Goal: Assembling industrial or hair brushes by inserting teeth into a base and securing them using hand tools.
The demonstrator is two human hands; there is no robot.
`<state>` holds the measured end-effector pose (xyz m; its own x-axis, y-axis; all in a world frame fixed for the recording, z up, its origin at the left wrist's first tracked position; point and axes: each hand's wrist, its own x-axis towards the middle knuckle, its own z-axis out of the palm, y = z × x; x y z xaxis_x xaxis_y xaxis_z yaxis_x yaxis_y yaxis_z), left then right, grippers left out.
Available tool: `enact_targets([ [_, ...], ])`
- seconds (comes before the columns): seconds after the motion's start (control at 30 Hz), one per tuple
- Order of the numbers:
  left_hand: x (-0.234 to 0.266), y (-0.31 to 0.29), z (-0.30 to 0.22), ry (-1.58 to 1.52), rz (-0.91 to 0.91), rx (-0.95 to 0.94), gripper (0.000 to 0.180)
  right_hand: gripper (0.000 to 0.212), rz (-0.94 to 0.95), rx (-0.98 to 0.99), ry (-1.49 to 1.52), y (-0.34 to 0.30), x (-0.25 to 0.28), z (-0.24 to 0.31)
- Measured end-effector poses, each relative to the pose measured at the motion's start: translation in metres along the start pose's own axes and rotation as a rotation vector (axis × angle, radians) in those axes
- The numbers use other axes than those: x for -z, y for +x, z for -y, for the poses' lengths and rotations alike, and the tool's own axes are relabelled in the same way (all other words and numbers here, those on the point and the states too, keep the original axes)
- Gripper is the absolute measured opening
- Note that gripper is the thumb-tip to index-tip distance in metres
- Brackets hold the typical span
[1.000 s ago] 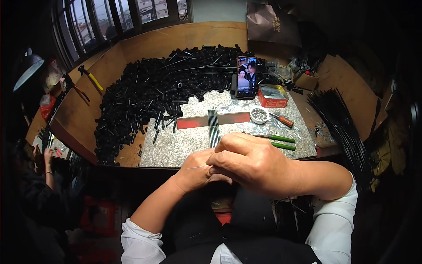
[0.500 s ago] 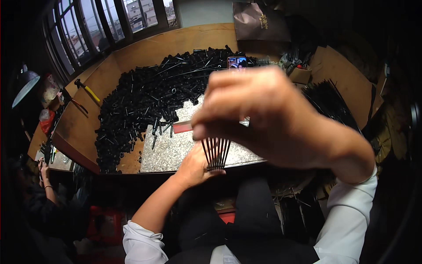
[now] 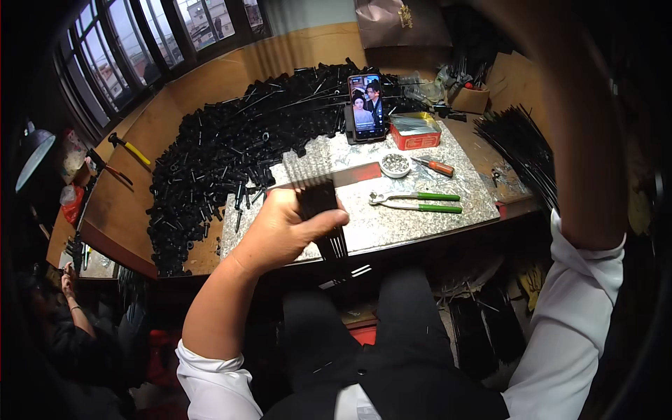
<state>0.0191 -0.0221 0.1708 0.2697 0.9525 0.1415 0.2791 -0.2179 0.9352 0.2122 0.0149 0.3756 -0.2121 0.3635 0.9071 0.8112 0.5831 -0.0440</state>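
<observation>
My left hand (image 3: 276, 231) is closed around a bundle of thin black rods (image 3: 325, 241), which look like umbrella ribs. The thumb lies across the bundle, and the rods' lower ends hang past the table's front edge. Above the fist, thin lines fan upward, blurred. My right forearm (image 3: 588, 140) reaches up along the right side; its hand is beyond the top edge. Beneath the left hand lies a speckled slab (image 3: 469, 185). On it are green-handled pincers (image 3: 439, 208), an orange-handled tool (image 3: 439, 167), a white dish (image 3: 396, 175) of tiny metal bits and a flat reddish bar (image 3: 360, 173).
A heap of black rod-and-tube parts (image 3: 210, 161) fills the left and back. A phone (image 3: 367, 115) stands near a red box (image 3: 416, 141) of thin pieces. Long black rods (image 3: 521, 150) lie at right. Another person's hand (image 3: 68, 280) shows far left, below a lamp (image 3: 35, 161).
My right hand has gone up from in front of the slab and out of view, uncovering the pincers, dish, box and phone. My left hand has moved up, still gripping the rods.
</observation>
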Motion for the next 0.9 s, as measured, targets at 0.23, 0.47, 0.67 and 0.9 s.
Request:
enact_targets([
  [0.23, 0.003, -0.032, 0.096, -0.475, -0.66, -0.007, 0.019, 0.018, 0.528, 0.236, 1.116, -0.235, -0.092, 0.006],
  [0.47, -0.045, -0.059, 0.135, -0.899, -0.955, 0.076, 0.023, 0.039, 0.879, -1.13, 1.779, -0.351, -0.125, 0.053],
  [0.67, -0.075, -0.057, 0.131, -1.006, -0.917, 0.05, 0.025, 0.038, 0.355, -1.339, 1.868, -0.329, -0.161, 0.051],
  [0.9, -0.093, -0.08, 0.133, -0.947, -0.422, 0.185, 0.042, 0.037, 0.495, -1.006, 1.448, -0.255, -0.14, -0.015],
])
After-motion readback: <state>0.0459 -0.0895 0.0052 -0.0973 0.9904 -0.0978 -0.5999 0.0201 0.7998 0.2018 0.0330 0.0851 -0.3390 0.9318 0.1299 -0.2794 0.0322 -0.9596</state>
